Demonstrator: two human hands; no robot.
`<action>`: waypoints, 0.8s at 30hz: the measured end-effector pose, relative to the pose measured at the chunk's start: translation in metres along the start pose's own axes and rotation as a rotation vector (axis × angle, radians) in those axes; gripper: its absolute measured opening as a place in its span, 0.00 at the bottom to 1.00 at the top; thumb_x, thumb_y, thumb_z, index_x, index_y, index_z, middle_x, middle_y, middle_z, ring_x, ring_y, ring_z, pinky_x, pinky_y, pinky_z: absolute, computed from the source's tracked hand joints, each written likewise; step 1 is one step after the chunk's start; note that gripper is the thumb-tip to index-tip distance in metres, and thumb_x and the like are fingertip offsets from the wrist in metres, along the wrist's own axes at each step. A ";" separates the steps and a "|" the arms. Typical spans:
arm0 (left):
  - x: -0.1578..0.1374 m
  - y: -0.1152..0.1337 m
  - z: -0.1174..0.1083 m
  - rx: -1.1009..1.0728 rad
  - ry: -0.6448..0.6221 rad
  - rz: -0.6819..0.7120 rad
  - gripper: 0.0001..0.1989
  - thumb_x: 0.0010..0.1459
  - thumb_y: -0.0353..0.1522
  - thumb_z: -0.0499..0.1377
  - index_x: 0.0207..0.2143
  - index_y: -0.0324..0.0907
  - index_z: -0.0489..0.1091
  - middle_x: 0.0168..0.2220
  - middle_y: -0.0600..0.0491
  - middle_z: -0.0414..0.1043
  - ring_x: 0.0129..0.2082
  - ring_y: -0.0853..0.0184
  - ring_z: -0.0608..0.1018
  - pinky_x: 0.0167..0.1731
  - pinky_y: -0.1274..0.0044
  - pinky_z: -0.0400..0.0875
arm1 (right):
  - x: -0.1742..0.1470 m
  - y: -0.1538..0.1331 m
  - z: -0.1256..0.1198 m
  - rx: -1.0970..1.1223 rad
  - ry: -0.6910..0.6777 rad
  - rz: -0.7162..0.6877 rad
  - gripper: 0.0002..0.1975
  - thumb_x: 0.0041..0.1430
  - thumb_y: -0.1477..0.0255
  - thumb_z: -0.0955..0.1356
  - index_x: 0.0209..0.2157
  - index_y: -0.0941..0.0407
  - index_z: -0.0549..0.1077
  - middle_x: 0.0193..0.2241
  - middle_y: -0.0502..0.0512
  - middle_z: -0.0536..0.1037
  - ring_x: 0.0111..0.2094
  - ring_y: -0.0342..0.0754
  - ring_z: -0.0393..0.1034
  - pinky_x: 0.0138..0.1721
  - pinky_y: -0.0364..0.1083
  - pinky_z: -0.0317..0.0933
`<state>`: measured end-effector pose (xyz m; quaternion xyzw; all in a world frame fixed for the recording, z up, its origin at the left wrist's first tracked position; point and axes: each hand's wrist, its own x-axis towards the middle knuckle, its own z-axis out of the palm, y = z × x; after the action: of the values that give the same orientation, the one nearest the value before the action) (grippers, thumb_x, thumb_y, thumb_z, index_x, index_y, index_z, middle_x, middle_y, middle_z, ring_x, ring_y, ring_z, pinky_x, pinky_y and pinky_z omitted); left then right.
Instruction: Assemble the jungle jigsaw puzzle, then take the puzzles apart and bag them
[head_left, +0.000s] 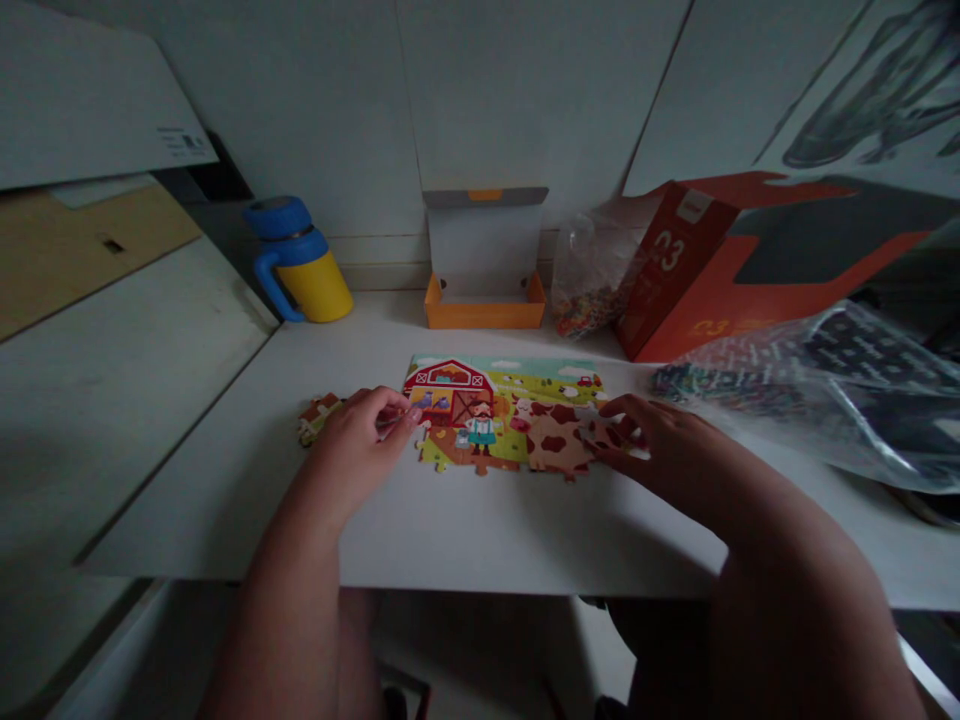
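Observation:
A partly assembled farm jigsaw (504,410) with a red barn, a farmer and a spotted cow lies on the white table (480,530). My left hand (358,440) rests at the puzzle's left edge, its fingertips pinching a small piece against the edge. A few loose pieces (316,414) lie just left of that hand. My right hand (656,440) lies at the puzzle's right edge, fingers pressing on a piece beside the cow.
At the back stand a yellow cup with blue lid (300,262), an open orange-and-white box (484,262), a clear bag of pieces (592,270) and a large orange box (750,262). A big plastic bag (825,385) covers the right side.

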<state>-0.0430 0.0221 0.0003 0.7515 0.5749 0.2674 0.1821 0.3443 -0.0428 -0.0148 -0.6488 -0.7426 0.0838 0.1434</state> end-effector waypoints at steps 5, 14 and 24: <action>0.001 0.009 -0.002 0.181 0.114 -0.138 0.16 0.69 0.43 0.56 0.39 0.43 0.78 0.38 0.48 0.83 0.38 0.58 0.82 0.40 0.70 0.71 | -0.007 0.003 0.004 -0.088 0.024 0.040 0.20 0.65 0.56 0.70 0.51 0.55 0.76 0.45 0.64 0.82 0.41 0.58 0.79 0.46 0.57 0.71; 0.004 0.014 -0.003 0.171 -0.126 -0.379 0.24 0.67 0.51 0.52 0.38 0.43 0.78 0.22 0.51 0.77 0.24 0.58 0.78 0.27 0.70 0.62 | -0.011 -0.001 0.006 -0.226 0.025 0.080 0.24 0.66 0.49 0.67 0.43 0.57 0.77 0.41 0.66 0.81 0.40 0.61 0.78 0.43 0.56 0.69; 0.005 0.005 -0.005 0.114 -0.145 -0.412 0.24 0.64 0.53 0.52 0.30 0.46 0.73 0.20 0.53 0.74 0.21 0.59 0.76 0.25 0.71 0.61 | -0.010 -0.003 0.003 -0.157 0.007 0.132 0.22 0.64 0.50 0.68 0.39 0.55 0.78 0.39 0.63 0.82 0.37 0.57 0.77 0.42 0.54 0.68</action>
<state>-0.0417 0.0251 0.0082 0.6444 0.7161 0.1369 0.2307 0.3418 -0.0531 -0.0173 -0.7060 -0.7019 0.0323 0.0889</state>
